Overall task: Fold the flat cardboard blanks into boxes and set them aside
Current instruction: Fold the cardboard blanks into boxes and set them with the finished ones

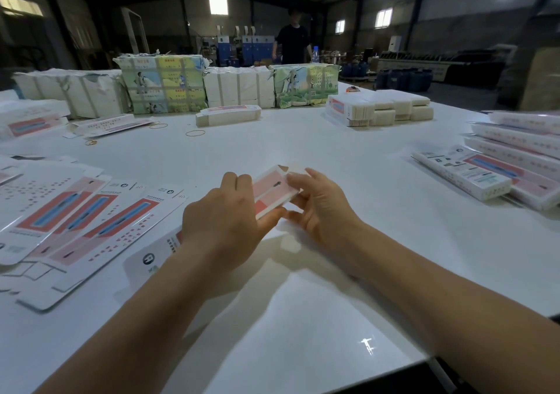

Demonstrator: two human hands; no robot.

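- Head view: I have both hands on one half-formed box (274, 192), raised just above the counter (333, 163) right in front of me. Its long axis runs from near-left to far-right, with the far end flaps still standing open.
- My left hand (224, 215) grips the near part from the left, fingers curled over the top edge. My right hand (318, 203) pinches the far-right side, thumb on the pink face, fingers underneath. The hands are almost touching, so neither is nearer; the open flaps sit closer to my right fingertips.
- I judge the next move is tucking that far flap shut, which falls to the right hand while the left steadies.
- Left of my left hand lie the flat blanks (69, 221), fanned and overlapping, one poking under my left wrist.
- Well to the right of my right hand is a row of finished boxes (472, 172), the likely set-aside spot; nothing stands between.
- Beyond the hands: rubber bands (195, 133), banded blank stacks (378, 107), wrapped bundles (163, 87), and a person (292, 42) standing at the far edge.
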